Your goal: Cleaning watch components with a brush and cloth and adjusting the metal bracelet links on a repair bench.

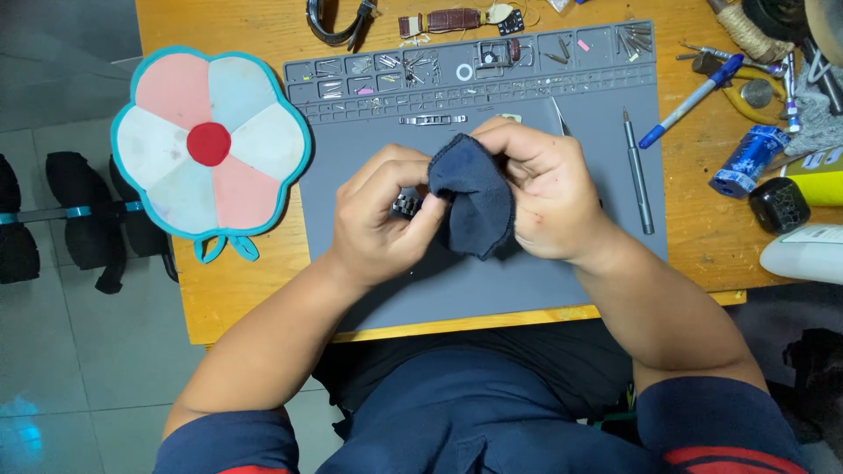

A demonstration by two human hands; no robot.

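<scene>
Over the grey mat [457,290], both hands [386,219] [549,197] pinch a dark cloth [474,197].

Bare forearms, short navy sleeves edged with red, navy clothing below.

Two hands [386,224], one dark cloth [474,197], one grey mat [369,167], one flower-shaped pad [211,140], one blue pen [689,104].

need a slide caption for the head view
Both hands rub a dark blue cloth over a small metal part above a grey work mat.
</scene>
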